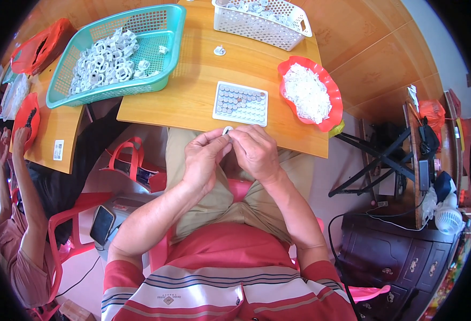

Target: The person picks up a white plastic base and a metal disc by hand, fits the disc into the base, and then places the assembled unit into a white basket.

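Left hand (200, 160) and right hand (255, 152) pinch a small white part (227, 130) between bent fingers, beside the front edge of the table (184, 96). Dark print marks a white label (58, 150), left.

The scene is brightly, diffusely lit. White pieces (306, 92) between one and two o'clock are nearly washed out; the cabinet (382, 254) at four o'clock is left dark. Near centre, the small held part (226, 130) is poorly resolved. Straight edges are bent toward the blackened rim.
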The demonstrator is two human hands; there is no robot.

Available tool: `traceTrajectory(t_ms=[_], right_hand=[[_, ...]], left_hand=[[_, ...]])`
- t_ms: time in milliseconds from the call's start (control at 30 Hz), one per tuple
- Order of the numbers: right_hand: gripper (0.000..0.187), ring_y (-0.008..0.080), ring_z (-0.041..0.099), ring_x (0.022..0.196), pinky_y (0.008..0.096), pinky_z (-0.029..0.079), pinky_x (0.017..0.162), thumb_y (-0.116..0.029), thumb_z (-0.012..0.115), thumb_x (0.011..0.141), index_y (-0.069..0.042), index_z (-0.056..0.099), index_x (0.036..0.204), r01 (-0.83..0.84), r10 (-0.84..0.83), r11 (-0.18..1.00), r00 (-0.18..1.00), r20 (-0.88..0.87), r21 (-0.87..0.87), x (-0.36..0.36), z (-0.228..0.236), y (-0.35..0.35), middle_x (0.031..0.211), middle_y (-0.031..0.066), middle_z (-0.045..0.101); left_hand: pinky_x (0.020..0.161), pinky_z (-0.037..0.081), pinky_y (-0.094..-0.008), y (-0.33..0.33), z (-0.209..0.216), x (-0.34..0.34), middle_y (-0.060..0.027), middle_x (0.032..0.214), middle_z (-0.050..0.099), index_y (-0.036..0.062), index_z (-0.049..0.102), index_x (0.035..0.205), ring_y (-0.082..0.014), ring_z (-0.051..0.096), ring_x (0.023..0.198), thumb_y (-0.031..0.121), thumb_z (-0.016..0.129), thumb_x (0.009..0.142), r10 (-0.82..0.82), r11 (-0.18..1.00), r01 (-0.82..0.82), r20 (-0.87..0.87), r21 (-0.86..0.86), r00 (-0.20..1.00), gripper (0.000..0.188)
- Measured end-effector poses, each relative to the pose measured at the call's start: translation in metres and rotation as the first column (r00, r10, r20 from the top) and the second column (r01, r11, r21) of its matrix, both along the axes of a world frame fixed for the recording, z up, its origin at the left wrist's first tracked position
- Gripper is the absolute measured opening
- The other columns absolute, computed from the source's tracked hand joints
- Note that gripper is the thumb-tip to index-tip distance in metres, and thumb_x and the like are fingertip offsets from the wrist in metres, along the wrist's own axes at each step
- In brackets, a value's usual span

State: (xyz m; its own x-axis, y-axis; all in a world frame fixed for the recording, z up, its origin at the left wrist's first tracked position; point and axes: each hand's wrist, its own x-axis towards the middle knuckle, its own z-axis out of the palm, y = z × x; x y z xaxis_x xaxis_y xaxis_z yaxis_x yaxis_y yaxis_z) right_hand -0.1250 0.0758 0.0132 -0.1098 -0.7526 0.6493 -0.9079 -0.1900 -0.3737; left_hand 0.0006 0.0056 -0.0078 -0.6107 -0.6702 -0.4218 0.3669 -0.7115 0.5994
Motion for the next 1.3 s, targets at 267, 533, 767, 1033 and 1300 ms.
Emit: traceTrajectory(t_ms=[267,533,767,1033,1300], right_hand=[[0.016,0.0291,0.066,0.074,0.0365,0.053,0.065,0.006,0.069,0.074,-0.001,0.066,0.088,0.003,-0.034,0.996,0.939,0.344,0.089,0.0,0.0,0.0,0.081,0.0129,0.068],[0.012,0.0262,0.068,0.071,0.0342,0.053,0.062,0.004,0.069,0.077,-0.001,0.066,0.087,-0.051,-0.084,0.976,0.809,0.582,0.211,-0.005,-0.013,0.002,0.08,0.0142,0.068],[0.012,0.0279,0.068,0.071,0.0352,0.053,0.063,0.004,0.068,0.077,-0.001,0.066,0.088,-0.042,-0.087,0.969,0.864,0.496,0.243,-0.005,0.001,0.002,0.079,0.0151,0.068],[0.011,0.011,0.065,0.07,0.0276,0.053,0.061,0.007,0.068,0.081,0.001,0.062,0.089,-0.066,-0.062,0.962,0.894,0.443,0.266,-0.011,-0.003,0.005,0.077,0.0089,0.068],[0.011,0.0116,0.065,0.07,0.0274,0.054,0.063,0.007,0.067,0.081,0.001,0.06,0.087,-0.067,-0.109,0.957,0.818,0.564,0.282,-0.011,-0.008,0.005,0.077,0.0078,0.067]], left_hand=[[0.077,0.054,-0.024,0.002,0.002,0.001,-0.0107,0.098,0.066,-0.0066,0.06,0.11,-0.0136,0.064,0.084,-0.001,0.068,0.086,0.021,0.997,-0.014,0.098,-0.076,0.995,0.026],[0.073,0.053,-0.023,0.005,0.0,0.0,-0.0098,0.093,0.067,-0.0071,0.062,0.109,-0.0123,0.063,0.079,0.0,0.069,0.085,0.026,0.989,-0.008,0.119,-0.15,0.993,0.025],[0.072,0.053,-0.0222,0.005,-0.001,0.0,-0.0101,0.092,0.068,-0.0081,0.062,0.109,-0.0121,0.063,0.079,-0.001,0.068,0.086,0.022,0.981,0.006,0.137,-0.195,0.99,0.025],[0.075,0.054,-0.0232,0.006,-0.007,0.0,-0.0099,0.094,0.068,-0.0062,0.064,0.108,-0.0126,0.064,0.082,0.001,0.068,0.087,0.001,0.946,0.057,0.177,-0.32,0.984,0.023],[0.075,0.054,-0.024,0.007,-0.007,-0.001,-0.0099,0.093,0.069,-0.0061,0.065,0.108,-0.0133,0.065,0.08,0.001,0.069,0.086,0.014,0.932,0.05,0.173,-0.358,0.985,0.023]])
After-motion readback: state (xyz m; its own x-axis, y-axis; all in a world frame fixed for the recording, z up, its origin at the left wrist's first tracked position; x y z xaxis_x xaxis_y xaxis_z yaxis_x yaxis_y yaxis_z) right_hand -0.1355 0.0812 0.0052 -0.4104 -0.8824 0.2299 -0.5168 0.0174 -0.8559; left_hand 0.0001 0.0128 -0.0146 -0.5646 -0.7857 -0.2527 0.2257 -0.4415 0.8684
